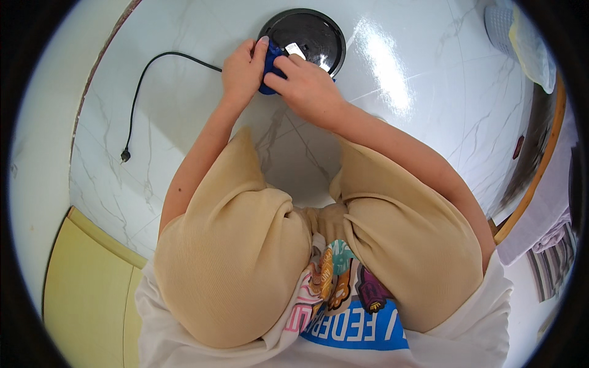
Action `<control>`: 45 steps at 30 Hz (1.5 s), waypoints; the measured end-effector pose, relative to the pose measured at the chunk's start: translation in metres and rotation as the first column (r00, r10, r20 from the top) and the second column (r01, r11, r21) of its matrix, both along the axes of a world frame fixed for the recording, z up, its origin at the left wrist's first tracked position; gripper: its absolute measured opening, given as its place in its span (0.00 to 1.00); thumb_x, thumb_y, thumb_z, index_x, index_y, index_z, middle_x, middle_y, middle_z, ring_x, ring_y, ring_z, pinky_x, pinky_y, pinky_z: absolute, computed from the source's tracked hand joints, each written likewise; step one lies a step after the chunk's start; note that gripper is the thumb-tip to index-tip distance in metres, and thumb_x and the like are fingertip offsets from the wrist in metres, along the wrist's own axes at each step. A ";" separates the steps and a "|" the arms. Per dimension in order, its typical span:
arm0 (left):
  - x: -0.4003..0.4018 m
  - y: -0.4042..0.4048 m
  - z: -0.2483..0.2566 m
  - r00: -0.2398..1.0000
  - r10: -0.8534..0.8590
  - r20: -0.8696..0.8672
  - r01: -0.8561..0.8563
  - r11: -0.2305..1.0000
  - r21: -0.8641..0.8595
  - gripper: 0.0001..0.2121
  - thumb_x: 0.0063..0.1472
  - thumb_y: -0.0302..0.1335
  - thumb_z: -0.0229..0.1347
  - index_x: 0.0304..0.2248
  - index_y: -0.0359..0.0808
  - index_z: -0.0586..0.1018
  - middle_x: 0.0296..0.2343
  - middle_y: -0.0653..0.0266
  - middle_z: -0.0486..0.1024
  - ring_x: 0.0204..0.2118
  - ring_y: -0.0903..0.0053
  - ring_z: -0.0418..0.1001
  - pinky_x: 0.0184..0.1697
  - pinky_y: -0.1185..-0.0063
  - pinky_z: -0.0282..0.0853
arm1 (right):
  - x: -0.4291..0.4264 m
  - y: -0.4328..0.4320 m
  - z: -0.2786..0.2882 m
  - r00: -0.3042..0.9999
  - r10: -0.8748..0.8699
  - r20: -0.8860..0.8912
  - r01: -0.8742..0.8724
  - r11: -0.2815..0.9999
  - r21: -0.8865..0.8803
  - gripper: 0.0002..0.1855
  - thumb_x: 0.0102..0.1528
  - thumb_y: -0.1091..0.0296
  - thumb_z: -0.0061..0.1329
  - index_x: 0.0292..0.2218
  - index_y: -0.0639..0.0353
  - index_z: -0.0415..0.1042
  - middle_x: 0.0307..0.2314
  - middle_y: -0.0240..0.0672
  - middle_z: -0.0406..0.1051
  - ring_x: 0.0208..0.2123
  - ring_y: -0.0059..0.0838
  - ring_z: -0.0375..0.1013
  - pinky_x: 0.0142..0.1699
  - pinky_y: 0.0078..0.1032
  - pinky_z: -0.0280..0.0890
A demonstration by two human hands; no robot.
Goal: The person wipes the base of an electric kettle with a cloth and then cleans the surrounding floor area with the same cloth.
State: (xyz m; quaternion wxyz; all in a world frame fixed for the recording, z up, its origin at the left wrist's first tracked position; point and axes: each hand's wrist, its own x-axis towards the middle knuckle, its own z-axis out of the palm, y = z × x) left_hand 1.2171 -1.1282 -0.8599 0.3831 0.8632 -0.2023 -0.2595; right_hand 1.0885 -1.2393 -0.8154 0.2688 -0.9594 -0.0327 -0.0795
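Observation:
A round, glossy black appliance base (317, 34) with a raised rim and a white label is at the top of the head view, close to the floor. Both hands are at its lower left side. Under the thumb of my left hand (243, 69) a dark blue cloth (271, 66) is bunched against the rim. My right hand (310, 87) pinches the same cloth with bent fingers and covers the lower edge of the base. From behind my left hand a black power cord (156, 56) curves out across the floor to its plug (125, 155).
Glossy marble-patterned tiles (441, 60) form the floor. To the left are a white wall (41, 138) and a yellow-green wooden panel (87, 276). A grey bin (499, 30) with a plastic liner stands at the upper right. Below it runs a curved wooden edge (536, 175) beside lilac fabric (543, 193).

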 end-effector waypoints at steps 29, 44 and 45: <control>0.031 0.019 -0.013 0.988 -0.020 0.155 -0.005 0.988 0.158 0.24 0.68 0.48 0.43 0.27 0.35 0.74 0.21 0.54 0.76 0.26 0.55 0.74 0.30 0.64 0.67 | -0.068 -0.080 -0.020 0.752 -0.632 -0.186 0.655 0.749 0.101 0.21 0.47 0.80 0.54 0.44 0.53 0.73 0.43 0.44 0.64 0.36 0.48 0.73 0.40 0.36 0.70; 0.014 0.018 -0.007 0.943 -0.089 0.322 0.010 0.971 0.240 0.22 0.68 0.47 0.42 0.27 0.36 0.72 0.18 0.52 0.74 0.23 0.52 0.73 0.26 0.61 0.65 | -0.042 -0.052 -0.028 0.911 -0.385 -0.151 0.402 0.910 0.106 0.25 0.45 0.76 0.56 0.46 0.47 0.70 0.42 0.39 0.66 0.42 0.46 0.71 0.43 0.36 0.70; 0.014 0.016 -0.006 0.948 -0.066 0.312 -0.001 0.978 0.207 0.22 0.68 0.47 0.42 0.27 0.36 0.72 0.18 0.52 0.74 0.22 0.52 0.73 0.26 0.61 0.65 | -0.041 -0.048 -0.029 0.908 -0.390 -0.150 0.409 0.905 0.121 0.25 0.45 0.76 0.56 0.46 0.47 0.70 0.42 0.39 0.66 0.42 0.46 0.71 0.42 0.36 0.70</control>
